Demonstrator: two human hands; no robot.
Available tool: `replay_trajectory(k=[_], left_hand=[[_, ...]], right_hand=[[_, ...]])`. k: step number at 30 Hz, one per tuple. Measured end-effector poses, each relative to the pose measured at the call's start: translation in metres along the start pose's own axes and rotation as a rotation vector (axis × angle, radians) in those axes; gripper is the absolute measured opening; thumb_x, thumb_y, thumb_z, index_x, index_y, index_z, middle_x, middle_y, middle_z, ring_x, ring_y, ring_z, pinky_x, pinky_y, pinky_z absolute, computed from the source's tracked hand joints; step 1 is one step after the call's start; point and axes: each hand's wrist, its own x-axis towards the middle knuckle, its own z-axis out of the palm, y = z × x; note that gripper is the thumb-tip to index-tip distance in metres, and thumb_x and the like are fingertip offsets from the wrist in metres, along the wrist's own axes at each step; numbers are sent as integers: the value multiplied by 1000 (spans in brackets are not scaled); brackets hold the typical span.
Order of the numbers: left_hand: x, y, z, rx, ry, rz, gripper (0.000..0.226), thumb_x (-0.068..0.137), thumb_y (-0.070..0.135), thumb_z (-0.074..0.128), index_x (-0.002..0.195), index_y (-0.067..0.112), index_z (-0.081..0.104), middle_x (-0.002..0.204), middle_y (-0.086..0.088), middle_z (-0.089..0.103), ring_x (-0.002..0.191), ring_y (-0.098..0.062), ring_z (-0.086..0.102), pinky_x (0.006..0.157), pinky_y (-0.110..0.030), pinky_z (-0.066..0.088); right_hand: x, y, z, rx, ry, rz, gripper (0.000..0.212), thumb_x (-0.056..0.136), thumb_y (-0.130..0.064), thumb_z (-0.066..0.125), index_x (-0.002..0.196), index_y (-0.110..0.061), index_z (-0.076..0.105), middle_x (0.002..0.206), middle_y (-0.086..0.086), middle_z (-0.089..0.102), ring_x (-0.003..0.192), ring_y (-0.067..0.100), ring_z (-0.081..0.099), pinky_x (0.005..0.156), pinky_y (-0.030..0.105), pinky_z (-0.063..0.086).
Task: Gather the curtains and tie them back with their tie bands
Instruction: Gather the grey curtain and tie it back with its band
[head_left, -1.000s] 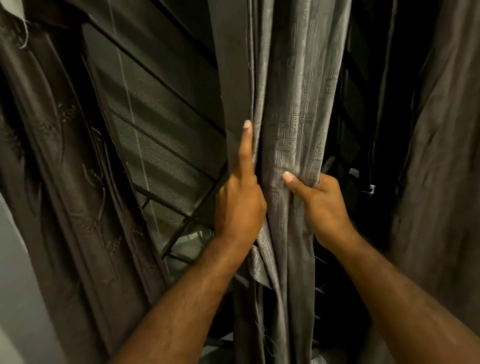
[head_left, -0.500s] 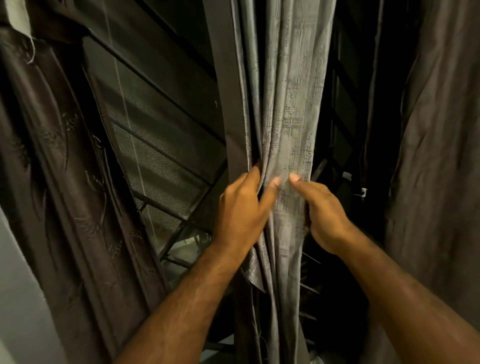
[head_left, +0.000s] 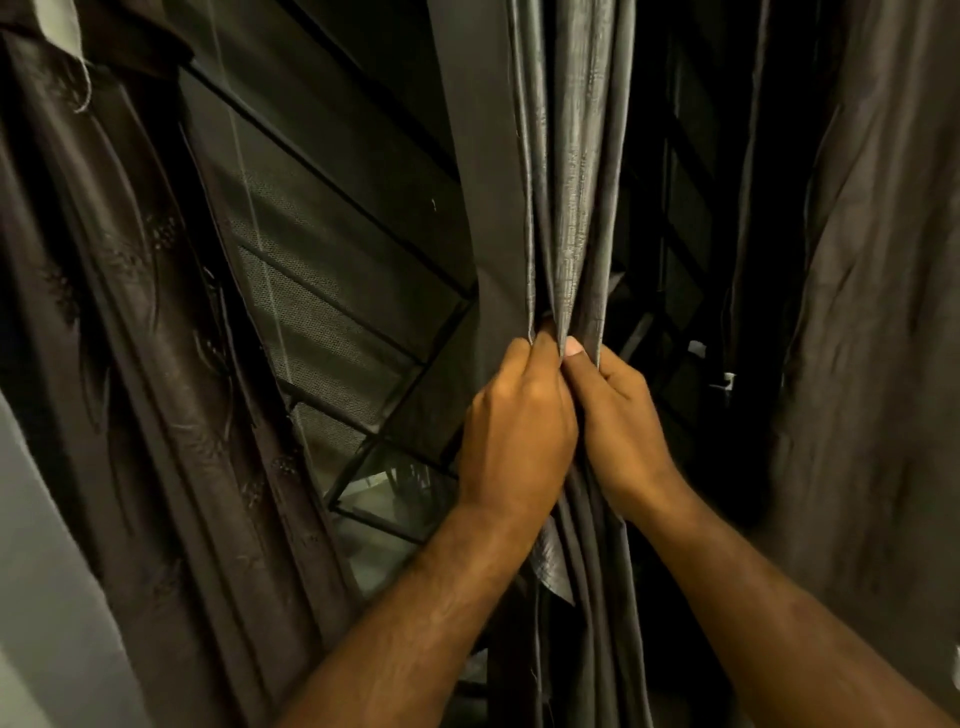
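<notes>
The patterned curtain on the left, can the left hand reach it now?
Probably yes: nothing stands between the left hand and the patterned curtain, but it grips the grey curtain and must let go.

A fine mesh screen (head_left: 322, 332) crossed by thin dark metal bars (head_left: 332, 307) fills the window, with a pale wall (head_left: 36, 519) at lower left and a small white fitting (head_left: 727, 379) far right.

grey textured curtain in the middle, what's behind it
A black metal window grille, meshed at left, shows past both edges. Directly behind, the grey textured curtain, the left hand and the right hand hide everything.
</notes>
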Motion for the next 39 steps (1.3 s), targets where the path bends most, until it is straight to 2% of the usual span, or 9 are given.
replay_trajectory(k=[8,10,14,16,21,28,33,36,39], left_hand=[[-3,13,-8,-52,-42,-35,31,101,20,45,128,11,58,107,-3,59,82,-20,66,68,-35,59],[-3,14,-9,-67,-113,-63,58,100,21,47,153,25,24,116,-2,59,87,-18,66,68,-37,60],[-11,9,-10,-243,-260,-142,106,92,19,59,144,50,-28,85,0,63,62,-13,64,53,-37,59],[-13,1,-7,-302,-328,-178,108,82,18,61,148,47,-19,99,-3,68,78,-18,69,67,-41,61],[-21,-24,-1,-600,-445,-201,62,80,2,69,138,14,51,126,3,55,115,-9,60,94,-36,55],[-24,-35,-4,-741,-467,-353,60,83,-8,67,128,28,49,122,0,59,105,-7,64,86,-24,55],[-35,-42,-3,-533,-770,-356,71,72,10,84,123,30,37,105,6,65,84,-4,67,79,-29,57],[-40,-47,-1,-519,-707,-334,60,74,7,82,115,27,43,79,7,64,54,0,57,62,-25,51],[-34,-48,-2,-449,-644,-294,49,75,7,80,109,24,49,69,4,60,58,-13,58,67,-39,56]], right_hand=[[-3,0,-3,100,47,11,29,102,-9,46,87,-17,69,74,-5,69,71,10,66,66,27,51],[-6,0,-7,265,-105,46,23,98,-15,44,92,-16,67,79,-3,67,78,12,63,71,30,50],[-9,2,-16,172,-301,132,50,90,-50,59,120,-10,55,102,-10,68,102,9,63,97,34,47],[-6,-3,-18,66,-269,143,68,81,-56,68,133,-15,52,114,-7,70,111,10,67,101,36,50],[3,-6,-21,-90,-165,176,49,82,-49,74,114,-13,66,107,11,74,104,25,72,99,54,53],[6,-11,-15,-463,-113,140,32,98,-32,47,107,-8,66,114,13,66,103,23,64,95,45,51],[1,-14,-20,-592,-82,50,26,102,-21,50,102,-1,67,98,15,71,85,21,64,69,26,50],[-8,-9,-24,-586,-87,6,15,99,-13,54,105,-4,65,97,13,72,85,15,63,65,17,48],[-22,4,-25,-590,-120,-39,29,97,-8,57,124,-17,61,103,-5,69,91,6,65,72,6,47]])
